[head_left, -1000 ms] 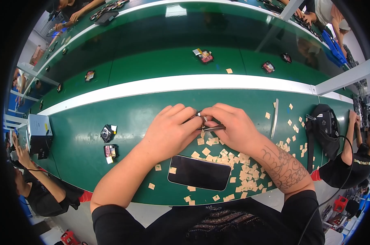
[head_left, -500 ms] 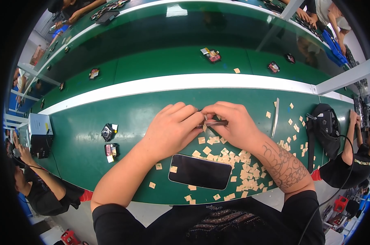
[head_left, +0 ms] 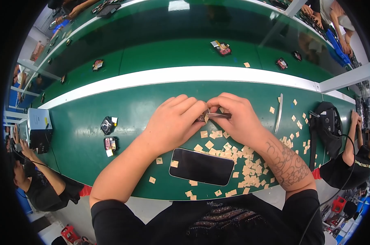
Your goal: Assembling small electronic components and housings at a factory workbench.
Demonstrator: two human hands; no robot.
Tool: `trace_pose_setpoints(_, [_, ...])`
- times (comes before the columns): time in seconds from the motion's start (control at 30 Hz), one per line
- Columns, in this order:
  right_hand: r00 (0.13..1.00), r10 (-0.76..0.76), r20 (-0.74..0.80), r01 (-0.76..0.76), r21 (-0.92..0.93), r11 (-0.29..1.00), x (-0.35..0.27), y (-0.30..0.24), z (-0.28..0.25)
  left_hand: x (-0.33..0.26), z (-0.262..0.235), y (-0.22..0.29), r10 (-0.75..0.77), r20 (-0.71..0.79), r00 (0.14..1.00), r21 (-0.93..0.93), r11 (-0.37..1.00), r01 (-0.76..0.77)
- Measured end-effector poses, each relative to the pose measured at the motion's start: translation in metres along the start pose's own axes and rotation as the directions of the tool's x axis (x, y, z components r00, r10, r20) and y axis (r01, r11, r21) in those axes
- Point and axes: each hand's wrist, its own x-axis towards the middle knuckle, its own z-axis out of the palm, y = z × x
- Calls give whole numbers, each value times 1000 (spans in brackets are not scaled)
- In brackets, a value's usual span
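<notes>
My left hand (head_left: 172, 120) is closed on a small dark electronic module, mostly hidden by my fingers above the middle of the green bench. Close against it, my right hand (head_left: 240, 120) pinches dark tweezers (head_left: 222, 116) that point left at the module. A small tan square sticker (head_left: 206, 119) shows at the tweezers' tips; whether it touches the module I cannot tell. Below my hands lie many loose tan stickers (head_left: 250, 168) and a black smartphone (head_left: 205, 169) with one sticker on its left end.
Two small black device housings (head_left: 107, 125) sit at the left, near a white-and-black box (head_left: 40, 128). A metal ruler-like strip (head_left: 279, 114) and a black bag (head_left: 328, 122) lie at the right. Beyond a white rail (head_left: 185, 73), more modules (head_left: 223, 49) rest on a green surface. Co-workers sit on both sides.
The view has shifted slightly. Both hands stay together and have turned a little, and the tweezers now show more plainly beside the module. Both grips look the same.
</notes>
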Motion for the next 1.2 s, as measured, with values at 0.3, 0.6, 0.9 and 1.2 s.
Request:
trace_pose_setpoints(0.3, [997,42,-67,-45,-38,998,-1,-9,6,-3,4,-1,15,-40,999,-42,999,-16])
trace_pose_setpoints(0.6, [992,47,-116,-62,-136,989,9,-15,11,-2,-1,0,-90,-2,996,-53,995,90])
trace_pose_setpoints(0.9, [970,-8,-244,1,-31,1000,-6,6,4,-2,6,6,23,-17,1000,50,998,-22])
trace_pose_setpoints(1.2, [964,24,-264,-17,26,1000,-6,12,-11,4,7,10,-44,-19,999,25,999,44])
